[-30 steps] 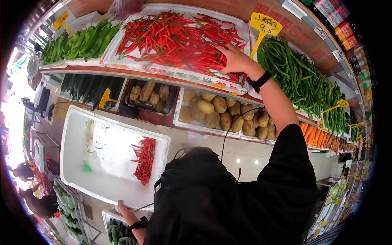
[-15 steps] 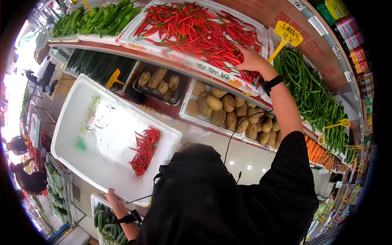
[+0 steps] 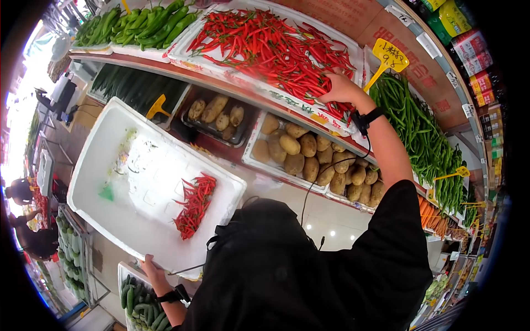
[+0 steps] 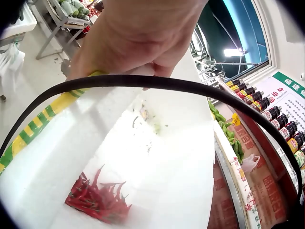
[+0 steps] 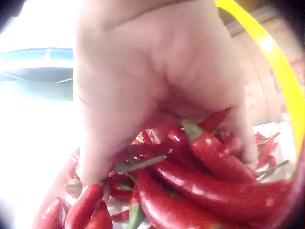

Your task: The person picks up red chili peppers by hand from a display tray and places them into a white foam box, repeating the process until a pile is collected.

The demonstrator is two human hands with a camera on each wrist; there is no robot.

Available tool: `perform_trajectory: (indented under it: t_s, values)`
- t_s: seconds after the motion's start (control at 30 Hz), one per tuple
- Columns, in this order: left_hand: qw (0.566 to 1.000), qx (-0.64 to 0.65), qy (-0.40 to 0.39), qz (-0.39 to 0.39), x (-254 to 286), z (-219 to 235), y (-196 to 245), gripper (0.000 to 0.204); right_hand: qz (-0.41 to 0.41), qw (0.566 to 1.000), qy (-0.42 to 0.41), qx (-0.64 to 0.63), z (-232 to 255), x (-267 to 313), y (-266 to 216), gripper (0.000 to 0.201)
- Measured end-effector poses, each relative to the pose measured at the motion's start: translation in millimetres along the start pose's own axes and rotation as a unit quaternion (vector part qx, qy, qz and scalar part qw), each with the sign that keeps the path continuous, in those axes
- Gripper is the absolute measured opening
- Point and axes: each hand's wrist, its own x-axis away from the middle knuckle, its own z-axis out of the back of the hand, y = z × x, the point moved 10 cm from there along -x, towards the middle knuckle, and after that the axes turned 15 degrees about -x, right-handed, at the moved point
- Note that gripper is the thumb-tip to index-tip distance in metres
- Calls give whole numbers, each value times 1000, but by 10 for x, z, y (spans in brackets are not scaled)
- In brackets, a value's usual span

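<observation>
My left hand (image 3: 153, 270) grips the near rim of a large white foam box (image 3: 105, 171). In the left wrist view, the fingers (image 4: 163, 70) bend over the rim beside yellow-green tape. Inside the box lies a small heap of red chilies (image 3: 195, 205) near one end, with green scraps on the floor. My right hand (image 3: 342, 91) is in the right end of a foam tray heaped with long red chilies (image 3: 265, 47). Close up, its thumb and fingers curl around several chilies (image 5: 195, 152); the fingertips are partly hidden among them.
A yellow price sign (image 3: 390, 55) stands beside my right hand. Green chilies (image 3: 408, 121) lie to the right, green peppers (image 3: 157, 27) to the left. Below are potatoes (image 3: 309, 151), cucumbers (image 3: 135, 88) and carrots (image 3: 436, 220). A black cable (image 3: 309, 193) hangs before the shelf.
The head view has shifted, and the foam box appears more tilted, with its left end higher. My right hand stays in the tray's right end, its fingers now deeper among the chilies.
</observation>
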Motion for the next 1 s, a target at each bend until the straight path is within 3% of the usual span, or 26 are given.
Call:
perform_trajectory:
  t_s: [0.2,0.33,0.43,0.53,0.57,0.67,0.77,0.9,1.0]
  values:
    - [999,11,-41,-1,123,-169,85,41,0,999,-44,31,-59,-107,-1,104]
    - [1000,0,26,-3,75,-89,39,39,37,999,17,24,18,-87,31,98]
    - [1000,-1,-29,-5,39,-148,9,40,123,989,82,26,51,-117,74,88]
    - [1000,8,-17,-17,193,-244,163,44,69,994,26,-74,156,-192,191,83]
    - [1000,7,-13,-18,189,-223,162,45,48,993,51,-97,260,-206,255,77]
    - [1000,-6,-7,-8,70,-114,-10,47,68,953,56,-289,325,-208,338,62]
    - [1000,-18,-7,8,-94,40,-226,48,11,960,34,-278,312,-311,499,71]
    - [1000,-1,-4,-6,81,-140,-9,47,6,919,97,-382,439,-430,685,66]
    - [1000,3,-2,0,144,-188,48,46,3,886,95,-454,506,-452,696,64]
